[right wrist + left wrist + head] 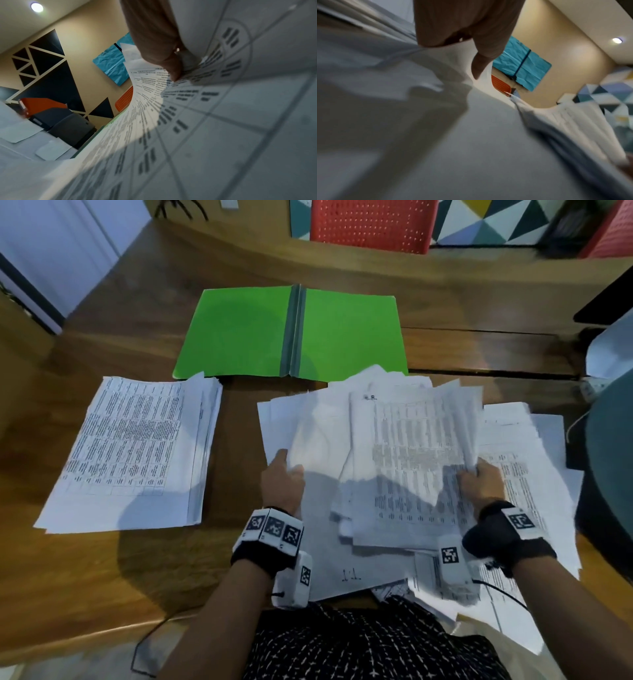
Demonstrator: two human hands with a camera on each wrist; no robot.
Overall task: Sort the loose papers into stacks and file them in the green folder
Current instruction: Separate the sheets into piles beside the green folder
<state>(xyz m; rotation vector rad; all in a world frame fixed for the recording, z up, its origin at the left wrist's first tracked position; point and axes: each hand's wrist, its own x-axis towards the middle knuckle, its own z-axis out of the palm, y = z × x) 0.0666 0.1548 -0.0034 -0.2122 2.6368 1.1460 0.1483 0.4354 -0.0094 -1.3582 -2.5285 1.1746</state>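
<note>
Head view: both hands are holding up a bunch of papers (394, 460) over the messy pile (534, 474) on the right of the table (113, 570). The right hand (481, 482) is pinching the right edge of the bunch, with the thumb on top and the fingers curled under. The left hand (282, 482) is gripping the left edge, thumb on top, and the sheets are bending up around it. The right wrist view is showing the thumb (161, 44) pressing down on printed sheets (154, 97) that are fanning out. The left wrist view is blurry, but the thumb (481, 65) is lying on a white sheet (436, 135).

The pile is spreading under the bunch, toward the person. A neat stack (130, 453) is lying on the left side of the table, well apart from the pile. The green folder (291, 332) is lying open and flat behind both, just beside the top of the stack and touching the far sheets of the pile. A red chair (373, 224) is standing behind the table.
</note>
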